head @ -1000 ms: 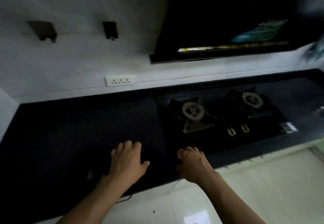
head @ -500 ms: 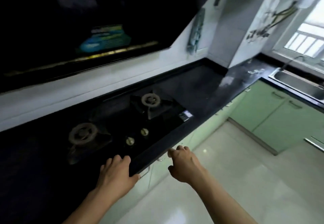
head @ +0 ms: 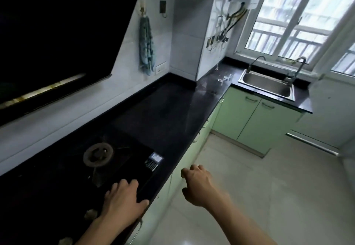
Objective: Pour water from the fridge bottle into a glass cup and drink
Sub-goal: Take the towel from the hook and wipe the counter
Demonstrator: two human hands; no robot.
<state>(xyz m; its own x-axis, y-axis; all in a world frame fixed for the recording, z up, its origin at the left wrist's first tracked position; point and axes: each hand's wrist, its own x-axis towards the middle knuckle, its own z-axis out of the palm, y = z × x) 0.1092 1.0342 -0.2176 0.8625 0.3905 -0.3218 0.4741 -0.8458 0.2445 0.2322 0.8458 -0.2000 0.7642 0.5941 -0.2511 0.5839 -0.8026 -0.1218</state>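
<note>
While the left hand (head: pixel 123 201) lies flat-fingered on the front edge of the desk (head: pixel 169 110) near the gas burner (head: pixel 98 154), the right hand (head: pixel 197 185) hangs loosely curled, empty, over open floor (head: pixel 269 187); sink (head: pixel 269 85) at far corner; where bottle and cup stand cannot be told.

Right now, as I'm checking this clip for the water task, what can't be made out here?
Head view:
Fridge, bottle, glass cup: outside the frame.
Range hood: detail lost in darkness.
Gas stove label: print too small.
Small objects beside the sink: too small to identify.
Lower stove knob: cut by the bottom edge.
</note>
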